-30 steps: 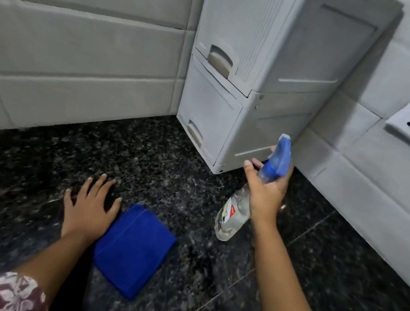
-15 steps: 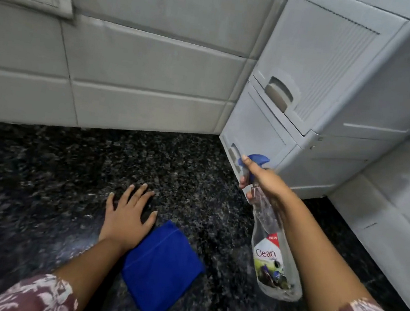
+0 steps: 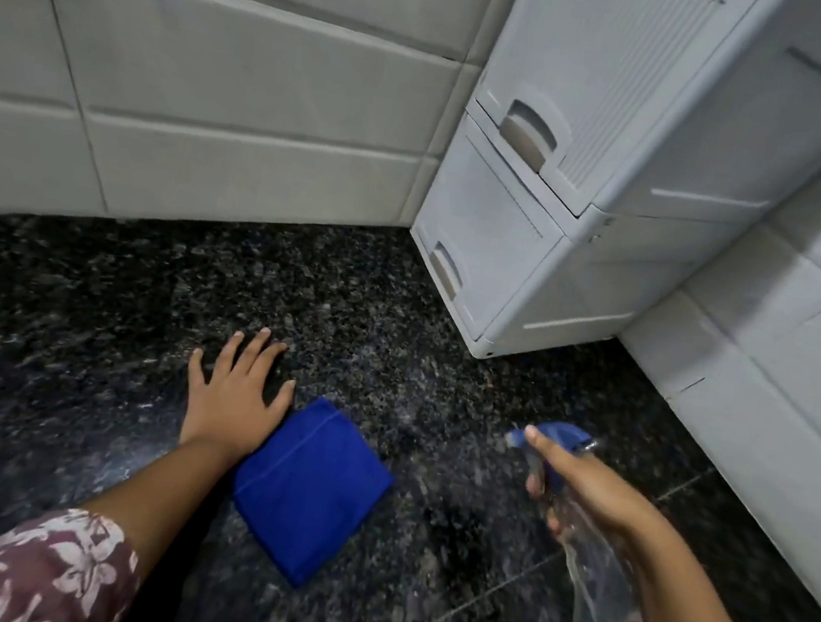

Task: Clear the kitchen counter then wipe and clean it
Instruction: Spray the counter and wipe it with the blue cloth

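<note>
Though the counter (image 3: pixel 86 322) looks cleared, wiping remains: right hand (image 3: pixel 598 494) grasps spray bottle (image 3: pixel 613 620) near the cloth (image 3: pixel 309 489); left hand (image 3: pixel 231 402), fingers released, beside it.

- We mark the left sleeve (image 3: pixel 35 569), at lower left: dark maroon cloth printed with pale pink and white flowers.
- Beyond its hem we see the left forearm (image 3: pixel 170 483) bare down to the left hand (image 3: pixel 231 402), also bare.
- On the other side we see the right forearm (image 3: pixel 703 605) and the right hand (image 3: pixel 582 492), both bare; the frame's lower edge cuts this arm.
</note>
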